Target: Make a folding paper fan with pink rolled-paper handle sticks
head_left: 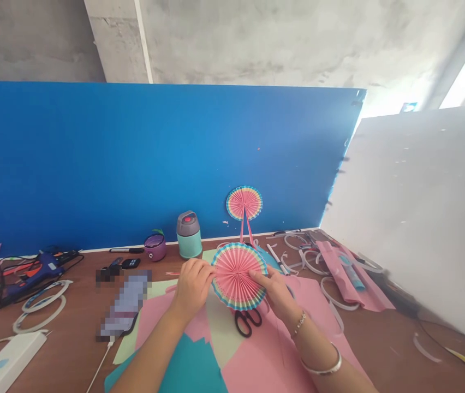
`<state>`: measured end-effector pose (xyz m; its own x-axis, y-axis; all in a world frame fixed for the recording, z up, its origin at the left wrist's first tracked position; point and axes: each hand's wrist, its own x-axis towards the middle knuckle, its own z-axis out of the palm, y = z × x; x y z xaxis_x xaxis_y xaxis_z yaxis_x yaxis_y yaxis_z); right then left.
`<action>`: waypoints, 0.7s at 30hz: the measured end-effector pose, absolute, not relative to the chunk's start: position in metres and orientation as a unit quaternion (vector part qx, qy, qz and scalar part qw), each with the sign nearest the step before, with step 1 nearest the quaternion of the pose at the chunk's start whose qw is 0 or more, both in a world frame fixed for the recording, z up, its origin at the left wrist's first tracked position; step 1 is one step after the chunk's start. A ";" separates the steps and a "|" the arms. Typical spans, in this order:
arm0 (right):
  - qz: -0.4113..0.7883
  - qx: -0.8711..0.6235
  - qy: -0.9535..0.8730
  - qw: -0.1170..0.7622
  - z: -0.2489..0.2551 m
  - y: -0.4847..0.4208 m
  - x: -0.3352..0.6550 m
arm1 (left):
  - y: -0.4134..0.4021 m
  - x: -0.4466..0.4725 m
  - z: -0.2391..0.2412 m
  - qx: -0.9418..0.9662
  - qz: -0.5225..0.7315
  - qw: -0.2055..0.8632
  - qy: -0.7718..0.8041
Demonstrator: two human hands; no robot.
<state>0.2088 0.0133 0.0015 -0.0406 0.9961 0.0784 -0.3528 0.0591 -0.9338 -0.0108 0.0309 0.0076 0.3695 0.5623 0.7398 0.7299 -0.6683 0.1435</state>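
Observation:
A round pleated paper fan [238,275], pink with a rainbow rim, is held up over the table between both hands. My left hand [191,286] pinches its left edge. My right hand [275,292], with bracelets on the wrist, grips its right side with fingers on the pleats. A second, smaller fan of the same kind [244,203] with pink sticks leans on the blue board [134,164] behind. Black-handled scissors [248,321] lie under the held fan on pink and green paper sheets [298,327].
A teal flask [189,234] and a purple pot [155,246] stand by the board. A blue glue gun [38,270], tape rings [40,308] and a white power strip [7,357] lie at the left. White rings and pink paper rolls [341,273] lie at the right, beside a white board [421,207].

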 end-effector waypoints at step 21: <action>0.497 -0.398 -0.410 0.653 -0.001 0.016 0.208 | 0.066 -0.004 0.045 -0.657 -0.464 0.164 -0.571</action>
<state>0.2076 0.0165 -0.0010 0.1706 0.9754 0.1398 -0.3228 0.1894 -0.9273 -0.0044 0.0663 0.0446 -0.0833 0.5983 0.7969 0.9029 -0.2932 0.3144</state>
